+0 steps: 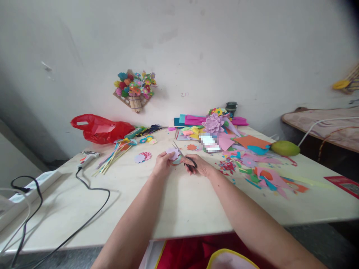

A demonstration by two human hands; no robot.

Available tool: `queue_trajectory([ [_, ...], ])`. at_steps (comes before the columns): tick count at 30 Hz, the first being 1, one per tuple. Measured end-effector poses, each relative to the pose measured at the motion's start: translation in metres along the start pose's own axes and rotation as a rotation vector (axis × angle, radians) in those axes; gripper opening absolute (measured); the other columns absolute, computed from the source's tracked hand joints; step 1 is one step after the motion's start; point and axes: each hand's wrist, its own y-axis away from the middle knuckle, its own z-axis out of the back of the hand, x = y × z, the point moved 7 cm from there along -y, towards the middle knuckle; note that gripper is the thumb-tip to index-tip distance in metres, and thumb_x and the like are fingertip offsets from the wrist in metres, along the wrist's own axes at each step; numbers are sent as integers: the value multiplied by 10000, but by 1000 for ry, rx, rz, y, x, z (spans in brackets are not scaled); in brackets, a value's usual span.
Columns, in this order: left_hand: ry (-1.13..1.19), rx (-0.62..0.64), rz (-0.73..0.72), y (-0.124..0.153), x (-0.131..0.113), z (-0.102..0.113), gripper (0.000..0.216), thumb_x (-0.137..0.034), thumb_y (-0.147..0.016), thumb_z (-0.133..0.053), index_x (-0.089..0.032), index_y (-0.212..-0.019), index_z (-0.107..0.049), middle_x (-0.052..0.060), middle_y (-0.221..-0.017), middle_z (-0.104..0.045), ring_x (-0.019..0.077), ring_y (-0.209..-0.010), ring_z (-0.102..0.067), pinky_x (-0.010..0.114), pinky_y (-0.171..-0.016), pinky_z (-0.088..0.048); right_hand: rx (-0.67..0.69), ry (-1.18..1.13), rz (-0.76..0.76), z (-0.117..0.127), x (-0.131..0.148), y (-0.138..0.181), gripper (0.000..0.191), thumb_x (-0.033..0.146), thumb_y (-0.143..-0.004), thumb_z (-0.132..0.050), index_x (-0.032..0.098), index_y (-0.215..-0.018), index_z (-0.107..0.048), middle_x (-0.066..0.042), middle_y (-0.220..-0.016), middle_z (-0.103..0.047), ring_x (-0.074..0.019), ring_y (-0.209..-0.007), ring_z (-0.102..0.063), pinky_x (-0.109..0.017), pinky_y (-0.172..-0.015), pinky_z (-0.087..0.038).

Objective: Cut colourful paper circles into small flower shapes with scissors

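Pale desk (179, 209) against a white wall. At frame centre, left hand (162, 163), fingers clamped on a lilac paper flower (172, 152). Right hand (199, 166), fingers closed in the handles of scissors (185, 158), blades at the flower. Paper scraps (263, 175) right; red bag (101, 129) upper left; glue gun (87, 157) left.

Both forearms outstretched — left hand (162, 161) pinching, right hand (200, 166) closed, nearly touching.
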Motion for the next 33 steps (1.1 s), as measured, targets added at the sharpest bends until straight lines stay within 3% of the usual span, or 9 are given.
queue_trajectory([
  [33,-45,-10,-6,0,0,1,243,-209,-489,-807,-107,-677,-691,58,-671,-688,121,-576,-599,227,-579,-489,-10,-9,12,0,-1,-2,382,526,-723,-613,157,-712,-513,51,-485,-527,-58,-333,-463,-158,-262,-256],
])
